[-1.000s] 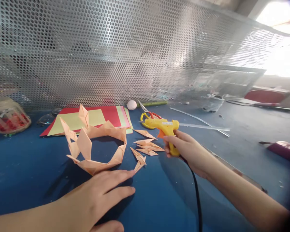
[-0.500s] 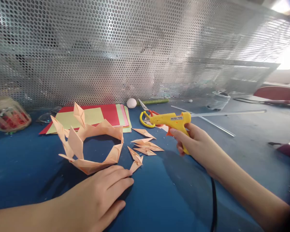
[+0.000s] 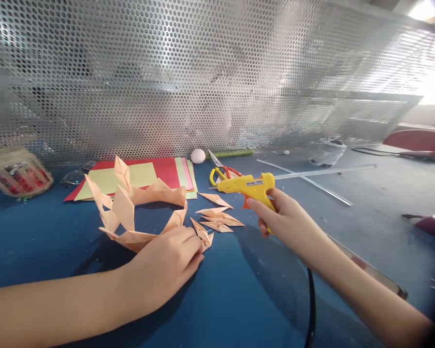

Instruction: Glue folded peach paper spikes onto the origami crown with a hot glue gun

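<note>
My right hand (image 3: pixel 281 212) is wrapped round a yellow hot glue gun (image 3: pixel 252 186), whose nozzle points left above the table. A clear glue stick (image 3: pixel 324 172) juts from its back end. My left hand (image 3: pixel 177 253) has its fingers curled together at the lower end of a folded peach paper piece (image 3: pixel 203 235); the fingertips are partly hidden. Just behind that hand stands a peach paper crown (image 3: pixel 123 205), a ring with pointed pieces on its left side. Several more folded paper points (image 3: pixel 221 218) lie in a loose row between the hands.
Coloured paper sheets (image 3: pixel 166 174) lie behind the crown, near scissors (image 3: pixel 217 159) and a white egg-shaped ball (image 3: pixel 197 155). A jar (image 3: pixel 20 171) stands at the left. Another glue stick (image 3: pixel 328 191) and a phone-like object (image 3: pixel 369 270) lie right. A perforated metal panel (image 3: pixel 148 72) closes off the back.
My left hand has moved slightly up and right, its fingers curling in at the folded paper piece. The glue gun has shifted a little left and down in my right hand.
</note>
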Available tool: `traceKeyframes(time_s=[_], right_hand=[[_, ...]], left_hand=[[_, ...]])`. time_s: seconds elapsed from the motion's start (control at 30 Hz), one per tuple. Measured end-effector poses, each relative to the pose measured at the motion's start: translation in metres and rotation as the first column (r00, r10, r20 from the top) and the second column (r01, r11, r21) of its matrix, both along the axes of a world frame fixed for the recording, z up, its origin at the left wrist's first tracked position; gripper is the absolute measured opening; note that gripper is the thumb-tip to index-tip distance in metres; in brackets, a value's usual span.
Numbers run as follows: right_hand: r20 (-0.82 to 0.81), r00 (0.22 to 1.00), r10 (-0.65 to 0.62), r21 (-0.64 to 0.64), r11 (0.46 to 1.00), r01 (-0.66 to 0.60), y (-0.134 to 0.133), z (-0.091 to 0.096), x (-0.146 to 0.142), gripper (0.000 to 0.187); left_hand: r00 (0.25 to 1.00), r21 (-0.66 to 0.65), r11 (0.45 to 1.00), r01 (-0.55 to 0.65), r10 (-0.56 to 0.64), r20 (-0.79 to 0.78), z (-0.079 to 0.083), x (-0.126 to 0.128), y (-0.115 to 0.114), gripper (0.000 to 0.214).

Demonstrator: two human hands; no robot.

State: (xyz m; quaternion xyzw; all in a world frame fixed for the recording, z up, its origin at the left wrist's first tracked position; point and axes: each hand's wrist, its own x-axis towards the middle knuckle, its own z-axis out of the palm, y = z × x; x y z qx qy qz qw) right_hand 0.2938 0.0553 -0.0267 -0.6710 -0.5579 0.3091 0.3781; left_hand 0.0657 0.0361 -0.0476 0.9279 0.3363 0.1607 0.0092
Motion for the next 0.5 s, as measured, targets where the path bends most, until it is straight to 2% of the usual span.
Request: traceKeyframes(time_s=[0.27,0.5], right_hand=[[0.040,0.999,0.023,-0.014,1.000,-0.022,-0.004,0.002,0.000,0.025],[0.180,0.971,0.158,-0.118,0.983,-0.138,-0.007,-0.002,-0.001,0.039]], left_hand=[[0.997,0.105,0.992,0.065,-0.061,-0.038,0.000,-0.028,-0.026,0.033],[0.998,0.194,0.980,0.048,-0.053,0.017,-0.004,-0.047,-0.043,0.041]])
